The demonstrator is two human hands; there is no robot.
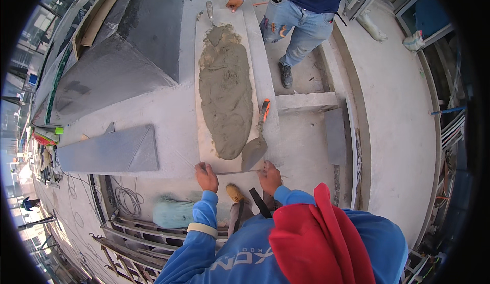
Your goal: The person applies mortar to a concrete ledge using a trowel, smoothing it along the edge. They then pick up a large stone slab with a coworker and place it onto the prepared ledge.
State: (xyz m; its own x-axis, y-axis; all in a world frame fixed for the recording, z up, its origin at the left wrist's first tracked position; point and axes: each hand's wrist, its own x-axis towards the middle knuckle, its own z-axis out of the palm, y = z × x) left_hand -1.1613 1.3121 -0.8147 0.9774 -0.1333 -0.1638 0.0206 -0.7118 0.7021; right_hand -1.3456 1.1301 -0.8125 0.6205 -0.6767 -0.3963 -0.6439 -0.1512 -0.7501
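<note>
A long pale stone slab (204,155) lies lengthwise in front of me, with a thick layer of wet grey mortar (227,100) spread over its middle. My left hand (206,176) is closed on the slab's near left corner. Its near right corner is gripped by my right hand (269,178), fingers curled at the edge. Just ahead of that hand, a trowel (254,152) with an orange and black handle rests on the slab. A second trowel (216,34) lies in the mortar's far end. Beside it, a co-worker's hand (234,3) touches the slab's far end.
The co-worker in jeans (297,26) stands at the far right by a low concrete kerb (306,102). A dark grey slab (109,150) lies on the left, below a big angular grey block (109,79). Metal frames (138,238) and coiled cable (127,200) sit near left.
</note>
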